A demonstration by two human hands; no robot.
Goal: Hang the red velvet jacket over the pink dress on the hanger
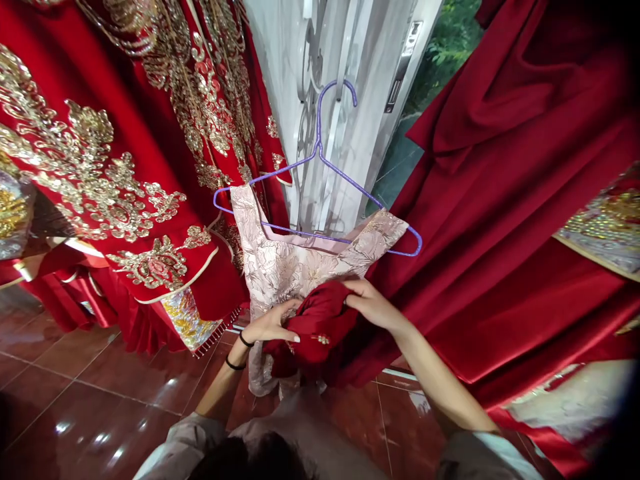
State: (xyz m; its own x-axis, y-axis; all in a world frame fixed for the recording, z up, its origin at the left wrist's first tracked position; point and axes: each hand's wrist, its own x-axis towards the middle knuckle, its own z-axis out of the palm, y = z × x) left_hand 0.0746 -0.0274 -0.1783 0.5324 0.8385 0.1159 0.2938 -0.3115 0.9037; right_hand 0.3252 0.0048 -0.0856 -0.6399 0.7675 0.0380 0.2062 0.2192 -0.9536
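A pale pink dress with a raised floral pattern hangs by its shoulders on a purple wire hanger. Dark red cloth, gathered in folds with a small gold ornament on it, is bunched against the dress front. My left hand grips this cloth from the left, thumb on top and the other fingers partly hidden in the folds. From the right, my right hand pinches the cloth's upper edge; its fingertips are partly covered. Two black bands circle my left wrist.
Red garments with gold sequin embroidery hang at the left. Large dark red drapery fills the right. Behind the hanger stands a white door with a metal lock plate. The floor is glossy red tile.
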